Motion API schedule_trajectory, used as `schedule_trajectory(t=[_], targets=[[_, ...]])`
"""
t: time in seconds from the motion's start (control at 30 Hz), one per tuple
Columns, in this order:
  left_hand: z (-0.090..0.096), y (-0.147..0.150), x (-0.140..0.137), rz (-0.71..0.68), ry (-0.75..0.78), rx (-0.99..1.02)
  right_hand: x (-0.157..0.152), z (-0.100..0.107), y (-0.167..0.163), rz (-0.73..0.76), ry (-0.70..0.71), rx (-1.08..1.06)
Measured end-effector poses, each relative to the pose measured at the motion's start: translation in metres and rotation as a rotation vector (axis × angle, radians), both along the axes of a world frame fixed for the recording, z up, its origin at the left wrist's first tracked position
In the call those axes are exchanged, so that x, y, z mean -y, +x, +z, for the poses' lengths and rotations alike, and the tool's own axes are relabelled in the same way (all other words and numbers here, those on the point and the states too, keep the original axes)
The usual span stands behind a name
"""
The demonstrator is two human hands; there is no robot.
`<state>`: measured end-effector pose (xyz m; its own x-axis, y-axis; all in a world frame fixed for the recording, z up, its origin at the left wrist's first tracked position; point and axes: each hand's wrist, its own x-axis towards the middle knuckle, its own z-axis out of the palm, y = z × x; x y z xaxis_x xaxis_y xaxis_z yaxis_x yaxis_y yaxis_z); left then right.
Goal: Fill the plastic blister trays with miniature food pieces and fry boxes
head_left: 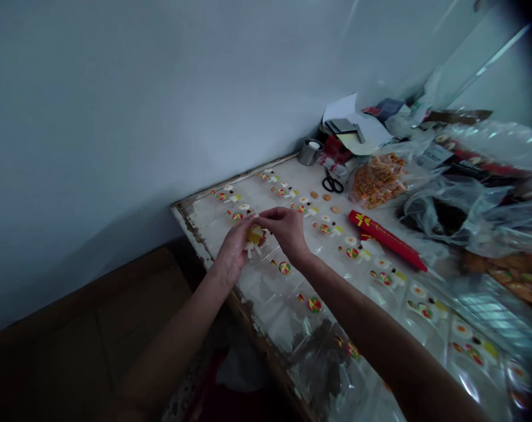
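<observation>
Over the near-left part of the table, my left hand (pixel 234 245) is cupped around small yellow-and-white pieces (pixel 254 235), with white prongs sticking out below. My right hand (pixel 287 230) meets it at the fingertips, thumb and fingers pinched together. Whatever lies in that pinch is too small to make out. Around both hands lie clear plastic bags in rows, each topped with tiny food-shaped pieces: a round red-and-green one (pixel 284 268), burger-like bits (pixel 273 262) and fried-egg shapes (pixel 351 241).
Black-handled scissors (pixel 332 183), a red packet with yellow lettering (pixel 386 239) and a grey cup (pixel 309 153) lie farther right. Beyond are a bag of orange pieces (pixel 379 179), several plastic bags and papers (pixel 366 138). A wall (pixel 138 105) runs behind the table.
</observation>
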<state>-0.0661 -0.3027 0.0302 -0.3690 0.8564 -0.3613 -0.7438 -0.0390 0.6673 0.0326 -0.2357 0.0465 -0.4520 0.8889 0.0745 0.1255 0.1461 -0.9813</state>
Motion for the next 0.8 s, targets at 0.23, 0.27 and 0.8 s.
schedule_trajectory(t=[0.23,0.27,0.8], targets=[[0.012,0.021,-0.008,-0.039,-0.089,-0.004,-0.02,0.005,0.015,0.004,0.075,-0.044],[0.013,0.019,-0.007,-0.052,-0.107,0.009,-0.023,0.005,0.02,-0.025,0.114,-0.041],[0.01,-0.013,0.012,0.013,-0.043,0.317,0.013,-0.035,0.066,0.336,0.928,0.872]])
